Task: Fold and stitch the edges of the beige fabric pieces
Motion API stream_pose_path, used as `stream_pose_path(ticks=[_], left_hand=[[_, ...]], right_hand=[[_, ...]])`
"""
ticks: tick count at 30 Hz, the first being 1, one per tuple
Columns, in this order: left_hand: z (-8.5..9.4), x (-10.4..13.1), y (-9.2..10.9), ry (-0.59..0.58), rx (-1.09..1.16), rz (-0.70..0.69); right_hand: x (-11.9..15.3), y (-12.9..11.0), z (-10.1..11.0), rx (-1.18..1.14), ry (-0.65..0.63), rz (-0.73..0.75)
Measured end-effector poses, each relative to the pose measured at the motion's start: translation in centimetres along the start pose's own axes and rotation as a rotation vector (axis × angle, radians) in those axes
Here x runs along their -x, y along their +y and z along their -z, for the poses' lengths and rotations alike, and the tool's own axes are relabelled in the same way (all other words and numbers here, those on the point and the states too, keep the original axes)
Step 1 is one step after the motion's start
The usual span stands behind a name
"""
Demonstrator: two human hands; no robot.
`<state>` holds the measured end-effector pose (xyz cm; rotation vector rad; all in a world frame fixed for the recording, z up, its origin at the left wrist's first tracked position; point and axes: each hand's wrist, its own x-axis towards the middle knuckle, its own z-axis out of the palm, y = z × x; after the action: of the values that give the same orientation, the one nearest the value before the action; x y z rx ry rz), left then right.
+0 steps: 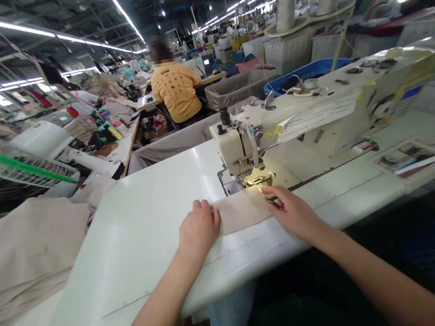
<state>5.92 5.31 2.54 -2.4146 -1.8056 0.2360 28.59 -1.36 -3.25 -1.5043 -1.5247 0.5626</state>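
Note:
A beige fabric piece (pixel 239 212) lies flat on the pale green sewing table (pixel 160 216), just in front of the needle area of an industrial sewing machine (pixel 235 146). My left hand (pixel 198 224) is closed on the fabric's left end, fingers curled. At the right end, my right hand (pixel 291 209) pinches the fabric's edge between thumb and forefinger. Something small and dark with metal shows inside the right palm, too hidden to name. The machine's lamp lights the presser foot (pixel 259 178) close to the right fingertips.
A stack of beige fabric (pixel 29 253) sits on the left. On the right, a tray (pixel 410 157) holds small tools. Behind the table are a grey cloth bin (pixel 173 142), a blue basket (pixel 310 72) and a seated person in a yellow shirt (pixel 176 92). Thread cones (pixel 286 6) stand above the machine.

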Motion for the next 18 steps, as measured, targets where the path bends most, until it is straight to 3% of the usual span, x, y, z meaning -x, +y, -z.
stream_pose_path(ticks=[4, 9, 14, 18], left_hand=[[-0.6, 0.5, -0.7, 0.037, 0.075, 0.007], [-1.5, 0.8, -1.5, 0.099, 0.172, -0.007], [-2.9, 0.4, -3.5, 0.123, 0.421, -0.109], [-3.5, 0.3, -5.3, 0.071, 0.651, -0.190]], right_hand=[[-1.9, 0.0, -0.4, -0.176, -0.092, -0.115], [-2.7, -0.4, 0.3, -0.015, -0.230, -0.213], [-2.9, -0.2, 1.0, 0.039, -0.270, -0.206], [-2.9, -0.2, 1.4, 0.040, -0.314, -0.177]])
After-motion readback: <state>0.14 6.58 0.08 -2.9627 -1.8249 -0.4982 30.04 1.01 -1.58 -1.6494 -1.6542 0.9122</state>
